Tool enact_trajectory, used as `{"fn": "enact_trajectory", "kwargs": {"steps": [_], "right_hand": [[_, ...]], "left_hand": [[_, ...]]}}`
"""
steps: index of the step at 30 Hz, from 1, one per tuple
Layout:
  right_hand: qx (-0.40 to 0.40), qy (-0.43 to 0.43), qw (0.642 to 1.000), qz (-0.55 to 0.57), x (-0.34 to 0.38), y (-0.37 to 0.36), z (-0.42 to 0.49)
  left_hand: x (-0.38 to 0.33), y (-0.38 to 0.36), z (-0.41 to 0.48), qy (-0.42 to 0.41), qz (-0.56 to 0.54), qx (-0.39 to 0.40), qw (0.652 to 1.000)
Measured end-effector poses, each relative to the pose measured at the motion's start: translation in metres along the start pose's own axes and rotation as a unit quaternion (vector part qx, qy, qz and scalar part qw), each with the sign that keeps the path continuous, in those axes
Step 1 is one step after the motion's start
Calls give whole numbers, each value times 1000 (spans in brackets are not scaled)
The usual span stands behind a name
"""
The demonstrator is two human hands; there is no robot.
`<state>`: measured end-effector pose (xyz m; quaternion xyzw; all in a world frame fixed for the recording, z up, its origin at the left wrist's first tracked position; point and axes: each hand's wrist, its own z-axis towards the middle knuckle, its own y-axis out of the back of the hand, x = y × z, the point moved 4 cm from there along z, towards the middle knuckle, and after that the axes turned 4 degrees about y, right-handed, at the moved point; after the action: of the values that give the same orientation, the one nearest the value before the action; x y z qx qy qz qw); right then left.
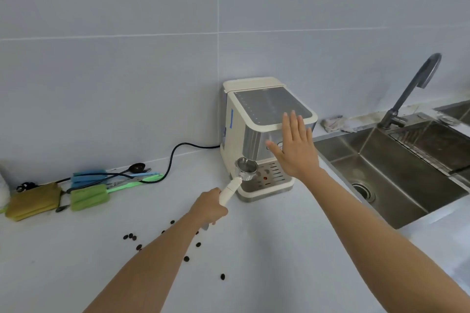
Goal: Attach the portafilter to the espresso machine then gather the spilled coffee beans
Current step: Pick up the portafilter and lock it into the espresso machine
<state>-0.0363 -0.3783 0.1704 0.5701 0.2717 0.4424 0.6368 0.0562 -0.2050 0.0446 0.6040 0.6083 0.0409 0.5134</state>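
A cream and steel espresso machine (256, 119) stands on the white counter against the wall. My left hand (209, 207) grips the cream handle of the portafilter (245, 169), whose metal basket sits tilted just under the machine's front left, above the drip tray (273, 175). My right hand (296, 146) is spread flat with fingers apart in front of the machine's front panel, holding nothing; I cannot tell whether it touches the machine. Several dark coffee beans (187, 258) lie scattered on the counter around my left forearm.
A steel sink (381, 180) with a dark tap (412, 89) lies to the right. On the left counter lie green and blue brushes (89, 195), an olive cloth (33, 202), a dark spoon (136, 168) and the machine's black cord (175, 152). A rag (334, 123) sits behind the sink.
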Motion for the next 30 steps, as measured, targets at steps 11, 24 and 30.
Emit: {"fn": "enact_trajectory", "kwargs": {"steps": [11, 24, 30], "right_hand": [[88, 66, 993, -39, -27, 8, 42], [79, 91, 992, -46, -32, 10, 51], [75, 89, 992, -45, -32, 9, 51]], "left_hand": [[-37, 17, 37, -24, 38, 5, 999], [-52, 28, 54, -67, 52, 42, 996], [-58, 26, 59, -74, 42, 48, 995]]}}
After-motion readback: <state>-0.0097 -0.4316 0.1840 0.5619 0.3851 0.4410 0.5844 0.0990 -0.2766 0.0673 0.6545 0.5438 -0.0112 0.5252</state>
